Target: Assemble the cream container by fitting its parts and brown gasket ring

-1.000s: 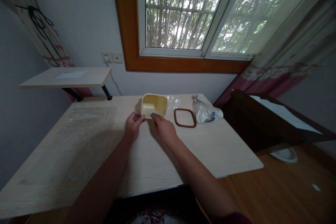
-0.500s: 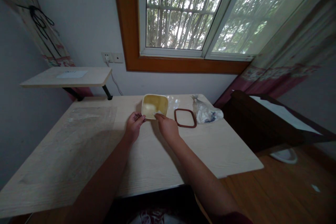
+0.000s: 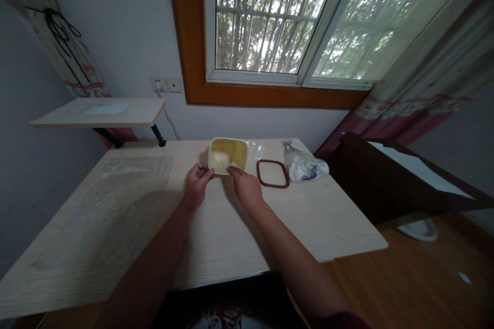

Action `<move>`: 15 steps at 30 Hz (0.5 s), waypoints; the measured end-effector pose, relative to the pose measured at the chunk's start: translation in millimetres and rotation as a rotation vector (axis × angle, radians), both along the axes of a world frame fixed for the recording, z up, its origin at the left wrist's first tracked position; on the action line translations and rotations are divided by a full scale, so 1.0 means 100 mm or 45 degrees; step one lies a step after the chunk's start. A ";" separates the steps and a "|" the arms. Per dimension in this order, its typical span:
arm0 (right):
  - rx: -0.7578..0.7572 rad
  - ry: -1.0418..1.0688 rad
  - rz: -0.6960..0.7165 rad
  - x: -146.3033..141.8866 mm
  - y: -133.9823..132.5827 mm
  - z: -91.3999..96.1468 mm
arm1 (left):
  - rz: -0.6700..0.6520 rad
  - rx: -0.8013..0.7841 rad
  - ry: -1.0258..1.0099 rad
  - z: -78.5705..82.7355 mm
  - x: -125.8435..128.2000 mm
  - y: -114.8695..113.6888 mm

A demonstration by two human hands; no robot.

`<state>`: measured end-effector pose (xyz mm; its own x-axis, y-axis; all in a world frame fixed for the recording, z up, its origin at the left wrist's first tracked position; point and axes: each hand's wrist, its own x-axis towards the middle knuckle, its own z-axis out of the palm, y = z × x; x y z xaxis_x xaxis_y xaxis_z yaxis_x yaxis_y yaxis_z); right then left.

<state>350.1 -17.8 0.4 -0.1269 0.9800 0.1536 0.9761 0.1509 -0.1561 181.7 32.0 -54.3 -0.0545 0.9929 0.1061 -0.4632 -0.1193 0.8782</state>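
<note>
We have the tub [image 3: 223, 151], pale yellow and with its open side towards us, near the back edge of the table [image 3: 219, 236]. Our left hand [image 3: 197, 183] pinches its near left corner, thumb and fingers closed on the rim. Our right hand [image 3: 247, 186] is at the near right part of the rim, its thumb and fingertips pressed together on a small white scrap [image 3: 234, 165] at the tub's inner edge; we cannot quite tell whether it is paper or cloth. Right of the tub lies the ring [image 3: 274, 185], a red-brown square with rounded corners, flat on the table. Just beside it we see the bag [image 3: 304, 164], see-through and crumpled. On our left a clear sheet [image 3: 135, 175] is spread on the table, and beyond it stands the shelf [image 3: 73, 119] on black legs, bearing a white paper [image 3: 108, 109].
</note>
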 end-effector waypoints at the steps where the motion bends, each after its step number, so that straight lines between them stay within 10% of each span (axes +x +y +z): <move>1: -0.002 -0.001 0.001 0.00 0.00 0.00 | -0.001 0.002 0.005 0.00 0.00 0.00; 15: -0.023 -0.005 -0.011 0.04 0.00 0.01 | -0.039 -0.035 0.030 0.05 -0.03 -0.01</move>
<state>354.1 -18.0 1.5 -0.1191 0.9836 0.1357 0.9780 0.1398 -0.1549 178.2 30.7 -49.4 -0.0217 0.9966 0.0800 -0.4452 -0.0812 0.8918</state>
